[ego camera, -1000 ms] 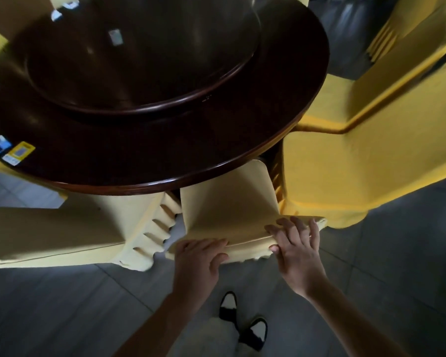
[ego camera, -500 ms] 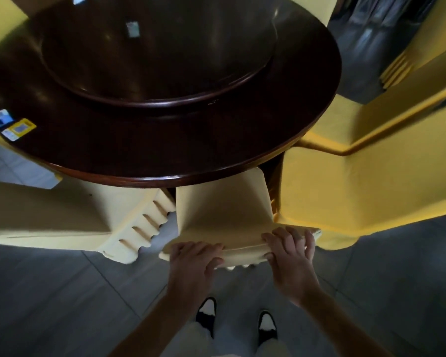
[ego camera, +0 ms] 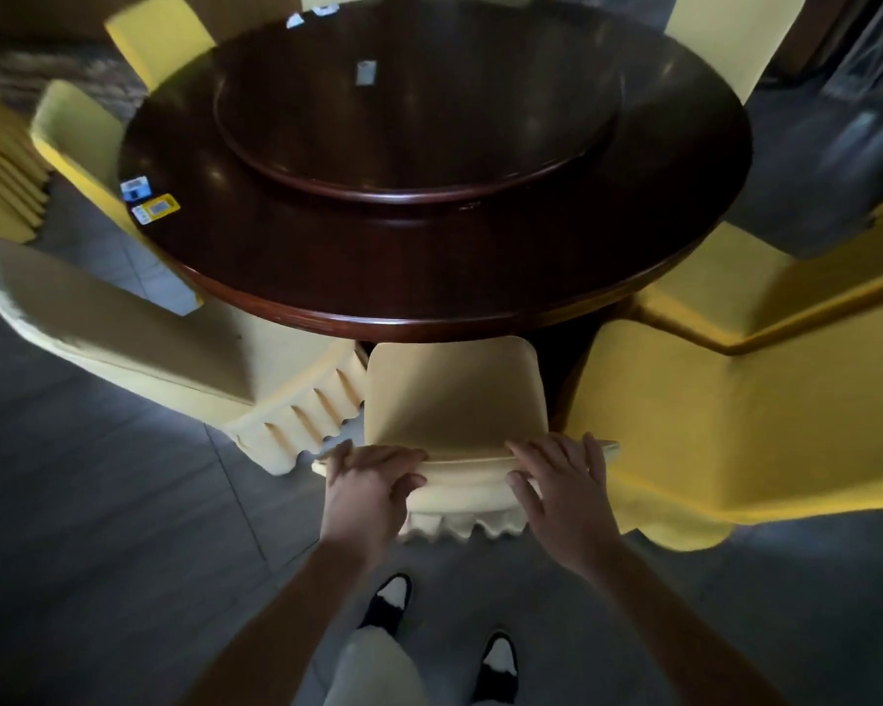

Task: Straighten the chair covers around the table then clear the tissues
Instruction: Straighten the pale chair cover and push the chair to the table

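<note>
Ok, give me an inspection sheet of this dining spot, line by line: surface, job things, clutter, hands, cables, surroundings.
Surface: round dark table with a raised turntable, glossy.
Job's things: pale yellow chair cover on the nearest chair, tucked to the table edge; more covered chairs around the table. Small packets at the table's left edge, one on the turntable, others at the far edge; whether they are tissues cannot be told.
Clutter: nothing seen.
Hands: left hand and right hand both rest on the top edge of the nearest chair back.
Cables: nothing seen.
Surroundings: grey tiled floor; the person's black and white shoes below.
</note>
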